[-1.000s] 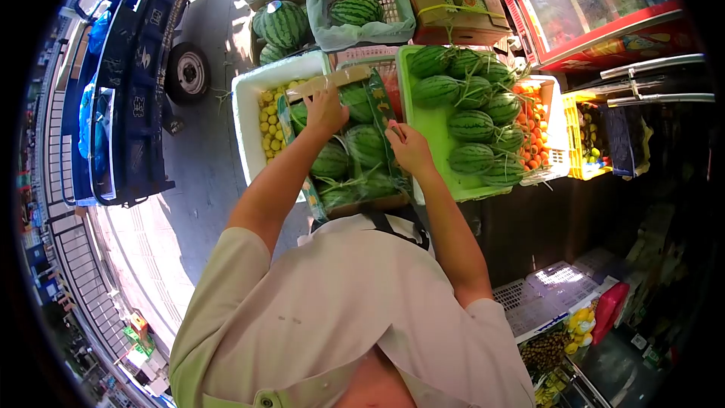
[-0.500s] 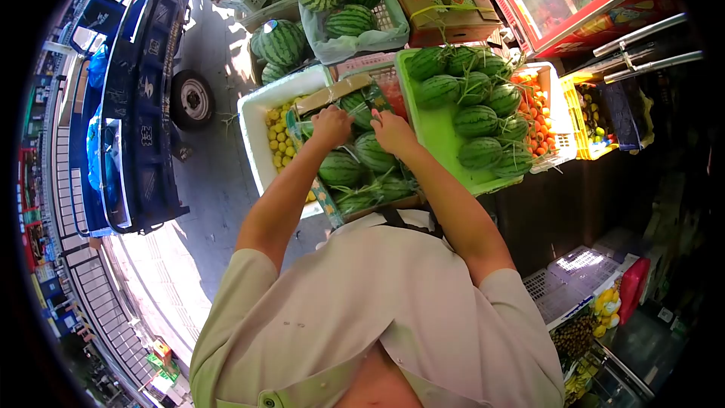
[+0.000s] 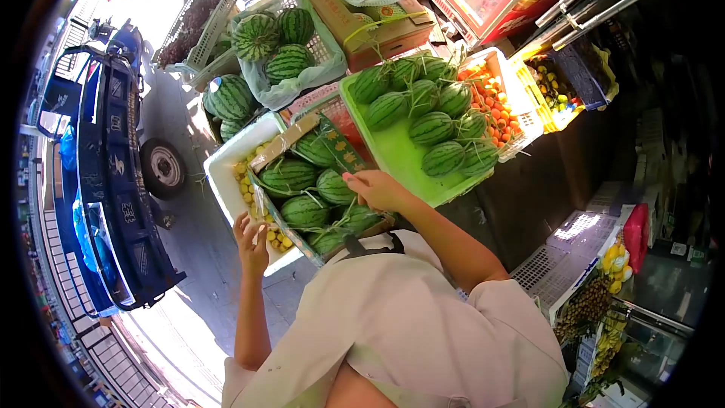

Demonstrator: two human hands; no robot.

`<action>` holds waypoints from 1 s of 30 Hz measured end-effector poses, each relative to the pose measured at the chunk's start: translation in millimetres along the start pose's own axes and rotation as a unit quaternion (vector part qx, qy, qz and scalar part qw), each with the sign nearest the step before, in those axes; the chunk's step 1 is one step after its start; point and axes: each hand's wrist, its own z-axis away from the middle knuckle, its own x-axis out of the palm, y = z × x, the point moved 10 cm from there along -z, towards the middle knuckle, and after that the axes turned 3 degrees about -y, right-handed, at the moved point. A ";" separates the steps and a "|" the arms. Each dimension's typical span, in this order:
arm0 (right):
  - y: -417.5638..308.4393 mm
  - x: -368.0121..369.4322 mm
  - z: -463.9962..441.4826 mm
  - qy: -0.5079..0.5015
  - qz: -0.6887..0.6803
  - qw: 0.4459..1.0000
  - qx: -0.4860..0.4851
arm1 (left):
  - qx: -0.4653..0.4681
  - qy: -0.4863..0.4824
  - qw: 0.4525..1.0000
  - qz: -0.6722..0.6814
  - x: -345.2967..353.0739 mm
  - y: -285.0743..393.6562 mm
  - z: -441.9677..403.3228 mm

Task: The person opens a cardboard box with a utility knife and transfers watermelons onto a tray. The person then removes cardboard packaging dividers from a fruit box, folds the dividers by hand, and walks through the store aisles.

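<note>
White characters and emblems run along the side of a dark blue truck (image 3: 106, 181), too small to read. Reddish print marks a brown carton (image 3: 368, 44) of netted melons, likewise illegible; a pale round sticker sits on a large watermelon (image 3: 229, 98). Yellow motifs dot the green side panel (image 3: 340, 145) of a cardboard box (image 3: 282, 143). Grey paving (image 3: 196, 238) lies in shade, with bright sunlight beyond, and a red-framed freezer cabinet (image 3: 483, 0) stands at the far side. Striped watermelons (image 3: 304, 211) lie inside the cardboard box, between a white foam box (image 3: 217, 166) and a bright green tray (image 3: 389, 147). The left hand (image 3: 253, 245), empty, has its fingers spread beside the foam box. The right hand (image 3: 380, 190) curls over the cardboard box's right side; whether it grips anything cannot be told.
</note>
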 end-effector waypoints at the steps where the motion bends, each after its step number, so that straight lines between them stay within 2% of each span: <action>1: 21.0 -3.7 11.6 -0.002 -0.076 0.996 0.045 | -0.018 0.017 1.000 -0.016 -3.7 -7.8 16.2; 2: 38.8 -7.8 17.4 0.005 -0.081 0.996 0.043 | -0.011 0.012 1.000 -0.018 1.7 -22.3 29.4; 4: 81.8 -19.4 19.5 0.070 -0.088 0.993 0.020 | -0.101 0.025 0.995 0.001 15.5 -76.9 50.5; 5: 97.5 -17.7 19.0 0.073 -0.090 0.993 0.019 | -0.098 0.023 0.995 0.000 22.9 -74.7 48.5; 7: 108.8 -25.1 27.7 0.103 -0.123 0.986 0.049 | -0.205 0.065 0.974 0.073 33.2 -91.8 54.3; 8: 121.7 -19.2 36.9 0.078 -0.186 0.975 0.094 | -0.202 0.063 0.975 0.072 35.8 -92.4 52.7; 10: 112.6 -26.9 41.8 0.080 -0.188 0.977 0.058 | -0.080 0.030 0.989 -0.118 35.3 -62.2 29.3; 11: 113.6 -33.0 42.6 0.083 -0.192 0.976 0.054 | -0.150 0.067 0.986 0.000 35.8 -74.4 28.2; 14: 116.7 -54.4 39.6 0.087 -0.195 0.977 0.019 | -0.161 0.126 0.976 -0.077 32.2 -60.8 7.6; 16: 127.2 -68.9 37.4 0.099 -0.233 0.967 0.008 | -0.117 0.141 0.979 -0.084 41.8 35.3 -10.5; 18: 128.8 -87.2 41.8 0.121 -0.199 0.972 -0.003 | 0.082 0.037 0.964 -0.248 81.4 143.1 -27.7; 19: 134.6 -91.1 42.7 0.124 -0.193 0.973 -0.008 | 0.121 -0.032 0.967 -0.224 107.1 166.6 -27.8; 20: 140.8 -95.8 43.8 0.128 -0.188 0.974 -0.013 | 0.121 -0.096 0.960 -0.232 136.3 175.0 -24.7; 22: 152.8 -105.6 47.3 0.120 -0.192 0.974 0.002 | 0.073 -0.211 0.962 -0.158 190.2 165.9 -10.9; 26: 169.8 -120.6 50.2 0.101 -0.206 0.973 0.003 | -0.007 -0.324 0.916 -0.238 250.0 137.6 29.2; 30: 172.1 -122.7 67.9 0.059 -0.226 0.971 0.053 | 0.019 -0.304 0.908 -0.287 252.2 140.0 47.7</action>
